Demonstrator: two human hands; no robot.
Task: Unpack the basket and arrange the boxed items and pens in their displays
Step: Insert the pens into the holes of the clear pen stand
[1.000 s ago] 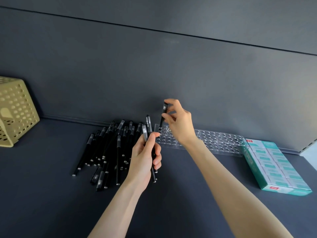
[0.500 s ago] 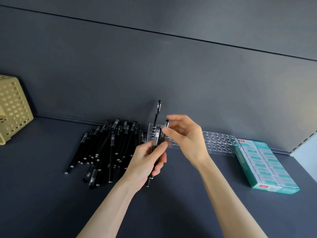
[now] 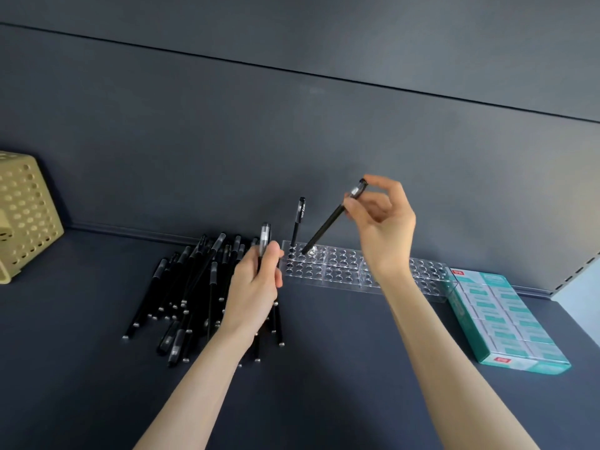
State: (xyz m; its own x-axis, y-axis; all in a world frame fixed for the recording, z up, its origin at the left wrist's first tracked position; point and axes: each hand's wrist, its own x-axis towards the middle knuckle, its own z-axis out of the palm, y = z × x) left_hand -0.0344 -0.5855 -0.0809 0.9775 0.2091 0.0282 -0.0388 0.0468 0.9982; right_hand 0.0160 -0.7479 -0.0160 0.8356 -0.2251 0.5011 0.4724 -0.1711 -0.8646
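Head view: right hand (image 3: 386, 228) pinches a tilted pen (image 3: 328, 225), tip at the rack (image 3: 344, 271). Left hand (image 3: 256, 287), just left of the rack, grips a second pen (image 3: 265, 237) upright.

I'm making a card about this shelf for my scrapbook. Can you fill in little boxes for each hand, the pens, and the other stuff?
Left hand: grips at least one black pen, cap up
Right hand: pinches a tilted pen near its cap, tip down at the clear rack
In the rack: one standing pen, upright near the left end
Loose pens: pile lying left of the rack
Boxes: teal boxes right of the rack
Basket: yellow basket, far left
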